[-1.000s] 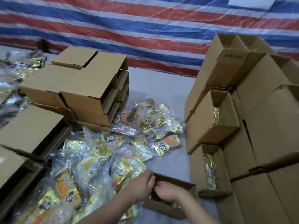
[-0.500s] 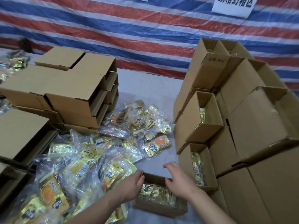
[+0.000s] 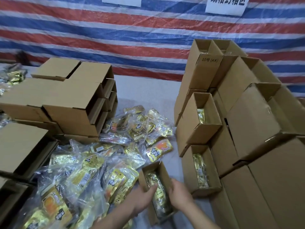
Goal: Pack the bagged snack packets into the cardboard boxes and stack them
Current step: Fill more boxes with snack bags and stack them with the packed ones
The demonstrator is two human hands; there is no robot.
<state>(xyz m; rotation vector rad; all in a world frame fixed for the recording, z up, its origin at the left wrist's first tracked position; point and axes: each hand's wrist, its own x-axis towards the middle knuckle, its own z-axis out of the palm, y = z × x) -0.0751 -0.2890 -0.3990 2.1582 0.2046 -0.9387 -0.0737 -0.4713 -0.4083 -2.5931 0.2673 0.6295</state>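
A small open cardboard box (image 3: 162, 170) sits low in the middle, turned with its long side pointing away from me, and a gold bagged snack packet (image 3: 156, 184) lies inside it. My left hand (image 3: 142, 198) grips the box's left wall, fingers curled over the rim. My right hand (image 3: 179, 194) holds its right wall. A heap of clear bags with gold and orange snack packets (image 3: 92, 171) spreads to the left and behind the box.
Filled open boxes (image 3: 203, 171) are stacked on their sides at the right, rising toward the striped tarp (image 3: 132, 38). Empty folded boxes (image 3: 71, 103) are piled at the left. Bare grey tabletop (image 3: 145, 91) shows between the two piles.
The box has been turned from lying crosswise to pointing away from me. Both hands shifted from its top rim to its side walls. The camera tilted up.
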